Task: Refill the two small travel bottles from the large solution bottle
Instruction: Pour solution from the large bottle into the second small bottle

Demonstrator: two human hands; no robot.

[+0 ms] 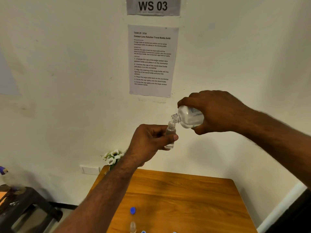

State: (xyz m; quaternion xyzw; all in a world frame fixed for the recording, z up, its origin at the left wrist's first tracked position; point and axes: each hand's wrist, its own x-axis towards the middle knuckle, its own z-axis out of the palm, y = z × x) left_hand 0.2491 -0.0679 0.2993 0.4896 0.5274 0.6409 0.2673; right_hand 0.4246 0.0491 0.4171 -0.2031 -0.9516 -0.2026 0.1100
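At the bottom edge of the view, nearest the person, a second small clear plastic travel bottle [133, 227] stands uncapped on the orange-brown wooden table [193, 199]. Just beyond it lies a round blue screw cap [132, 210], and the tops of two more caps barely show at the frame's lower edge. They appear to be set down there to free both hands for pouring.

Above the table, both forearms reach forward and up. The left hand [148, 142] grasps a small clear plastic travel bottle [170, 136] between thumb and curled fingers, holding it upright with its open threaded neck on top, likely to give a steady target for the pour. A shallow layer of clear liquid sits at its bottom, so filling seems to be at an early stage.

The right hand [217, 113] is clenched around the large clear solution bottle [189, 116], gripping it from above and tipping it down to the left. Its open neck sits just over the small bottle's mouth, almost touching it, presumably so that nothing spills. The large bottle is transparent with a white label bearing a barcode, and clear liquid pools along its lower side.

Behind the far left corner of the table stands a small bunch of white artificial flowers [111, 158]. On the cream wall beyond hang a printed instruction sheet [152, 61] and, above it, a grey sign reading WS 03 [153, 6].
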